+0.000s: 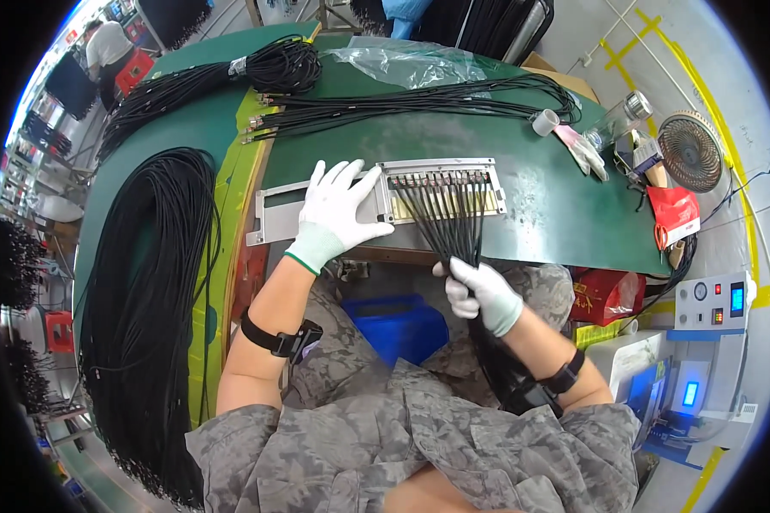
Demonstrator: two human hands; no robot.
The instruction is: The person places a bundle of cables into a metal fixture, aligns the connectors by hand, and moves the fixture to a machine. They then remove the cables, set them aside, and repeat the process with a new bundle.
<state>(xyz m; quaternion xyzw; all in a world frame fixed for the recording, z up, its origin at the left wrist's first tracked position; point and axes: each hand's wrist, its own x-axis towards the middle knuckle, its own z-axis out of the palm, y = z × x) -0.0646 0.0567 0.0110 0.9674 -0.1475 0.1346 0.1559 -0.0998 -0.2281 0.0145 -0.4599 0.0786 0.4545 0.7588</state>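
In a white glove, my right hand is closed round a bunch of black cables below the table's front edge. The upper cable ends fan out into a metal fixture, where their connectors sit side by side in a row of slots. My left hand, also gloved, lies spread on the fixture's hinged metal cover, which is folded out to the left. The lower part of the held bunch hangs down past my right forearm.
Black cable bundles lie on the left, at the back left and along the back. To the right are a clear bottle, a spare glove, a small fan and a control box. A blue bin is below.
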